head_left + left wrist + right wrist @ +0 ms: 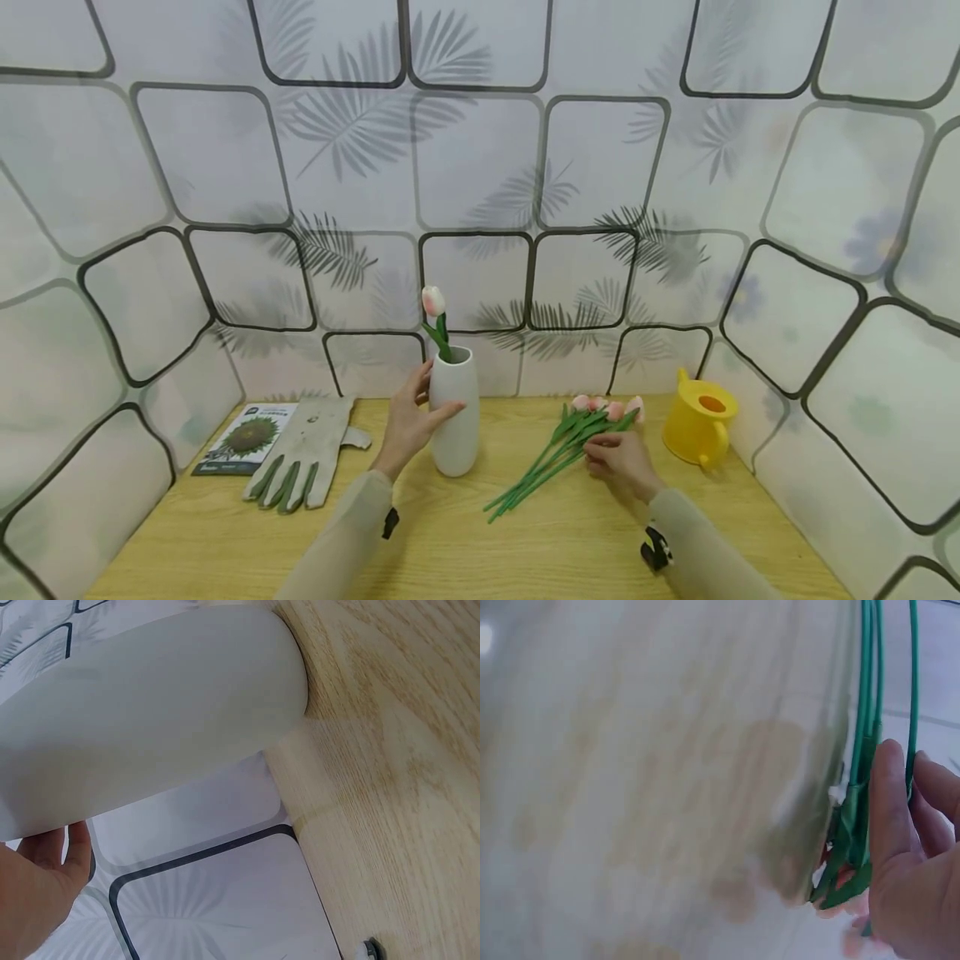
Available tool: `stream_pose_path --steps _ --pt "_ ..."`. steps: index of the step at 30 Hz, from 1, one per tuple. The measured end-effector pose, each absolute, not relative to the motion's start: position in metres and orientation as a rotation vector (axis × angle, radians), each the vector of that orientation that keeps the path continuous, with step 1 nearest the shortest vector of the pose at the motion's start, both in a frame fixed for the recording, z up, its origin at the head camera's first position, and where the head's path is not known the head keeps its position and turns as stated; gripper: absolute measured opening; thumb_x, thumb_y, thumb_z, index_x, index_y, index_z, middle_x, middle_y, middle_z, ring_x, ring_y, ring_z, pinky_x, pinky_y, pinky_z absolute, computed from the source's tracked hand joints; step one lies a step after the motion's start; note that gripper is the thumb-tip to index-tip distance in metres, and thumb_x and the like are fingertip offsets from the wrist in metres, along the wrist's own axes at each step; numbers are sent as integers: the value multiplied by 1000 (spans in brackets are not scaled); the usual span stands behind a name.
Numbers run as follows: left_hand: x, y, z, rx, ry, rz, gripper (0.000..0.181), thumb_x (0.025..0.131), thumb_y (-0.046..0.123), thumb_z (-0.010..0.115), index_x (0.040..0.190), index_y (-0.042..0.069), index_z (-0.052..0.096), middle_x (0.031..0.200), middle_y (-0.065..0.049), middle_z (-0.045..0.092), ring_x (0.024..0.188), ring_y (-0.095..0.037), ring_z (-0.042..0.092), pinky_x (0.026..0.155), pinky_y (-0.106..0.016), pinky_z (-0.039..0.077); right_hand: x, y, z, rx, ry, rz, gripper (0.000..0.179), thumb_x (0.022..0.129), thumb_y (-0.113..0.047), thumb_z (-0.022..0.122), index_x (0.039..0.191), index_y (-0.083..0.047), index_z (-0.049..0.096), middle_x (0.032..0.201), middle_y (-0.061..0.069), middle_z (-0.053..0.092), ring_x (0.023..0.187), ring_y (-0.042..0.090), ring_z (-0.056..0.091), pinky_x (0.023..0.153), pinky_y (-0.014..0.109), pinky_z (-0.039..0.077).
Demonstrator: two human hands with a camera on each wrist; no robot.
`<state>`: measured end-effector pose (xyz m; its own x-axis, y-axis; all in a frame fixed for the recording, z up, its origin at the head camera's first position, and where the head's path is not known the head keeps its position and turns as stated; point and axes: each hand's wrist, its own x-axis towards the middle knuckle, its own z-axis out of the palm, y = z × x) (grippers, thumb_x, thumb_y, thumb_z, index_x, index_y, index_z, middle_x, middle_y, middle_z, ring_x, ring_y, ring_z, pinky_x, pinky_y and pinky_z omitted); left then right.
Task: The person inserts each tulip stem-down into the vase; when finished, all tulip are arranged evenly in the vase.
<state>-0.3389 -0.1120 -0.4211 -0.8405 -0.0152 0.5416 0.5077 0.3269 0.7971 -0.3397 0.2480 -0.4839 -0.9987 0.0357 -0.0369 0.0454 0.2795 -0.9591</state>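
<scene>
A white vase (454, 417) stands upright on the table with one pink-and-white tulip (433, 302) in its mouth. My left hand (422, 417) holds the vase from its left side, thumb across the front and fingers behind; the left wrist view shows the vase's smooth body (157, 712) beside those fingers. To the right lie several pale pink tulips (558, 458) in a fanned bunch, green stems toward me. My right hand (622, 461) pinches the stem of one tulip (913, 697), which stands a little apart from the other stems (864, 697). The hand hides part of the blooms.
A yellow watering can (693, 429) stands at the right, near the patterned side wall. On the left, grey-and-green gardening gloves (303, 446) overlap a seed packet with a sunflower picture (243, 437). A patterned backdrop (480, 167) rises behind the wooden table (450, 542).
</scene>
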Motion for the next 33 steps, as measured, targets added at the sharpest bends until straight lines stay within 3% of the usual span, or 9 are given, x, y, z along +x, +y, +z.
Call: stream_pose_path --steps 6,11,15,18,23,28,33 --pt "-340 -112 -421 -435 -2151 -1529 82 76 26 86 147 13 45 130 -17 63 116 -32 62 94 -49 53 -344 250 -474 27 2483 -2069 39 95 0 61 128 18 53 118 34 62 83 14 72 75 28 60" --pt "-340 -112 -420 -430 -2157 -1526 82 76 25 86 147 14 45 130 -17 63 116 -32 62 94 -49 53 -349 254 -465 63 2445 -2232 42 99 -2 55 138 11 48 135 31 53 83 6 70 81 28 58" --pt "-339 -112 -420 -434 -2151 -1529 82 76 24 86 146 13 45 129 -18 63 116 -33 62 94 -50 53 -348 253 -454 162 2423 -2358 41 101 -6 53 140 4 49 117 1 68 76 -4 66 78 23 58" --pt "-338 -112 -420 -424 -2150 -1531 81 76 24 86 145 13 46 128 -18 63 115 -32 63 93 -50 53 -348 251 -450 177 2396 -2467 39 100 -4 53 138 4 52 91 -17 65 74 -2 66 73 22 58" --pt "-337 -111 -420 -436 -2150 -1539 81 76 25 86 145 12 46 127 -18 64 114 -33 63 94 -51 53 -350 250 -445 210 2326 -2640 30 96 1 59 124 5 51 79 -15 68 71 9 70 73 30 60" --pt "-337 -111 -422 -443 -2138 -1559 82 76 25 86 146 12 46 128 -18 63 115 -32 62 94 -50 52 -352 247 -440 235 2338 -2661 29 93 -3 65 117 1 49 87 -7 72 72 13 73 75 36 60" --pt "-338 -113 -422 -443 -2129 -1540 82 76 23 86 146 12 45 128 -17 63 114 -32 63 93 -50 53 -355 242 -433 153 2330 -2724 26 93 -3 66 114 -1 52 89 -7 73 71 11 73 65 27 60"
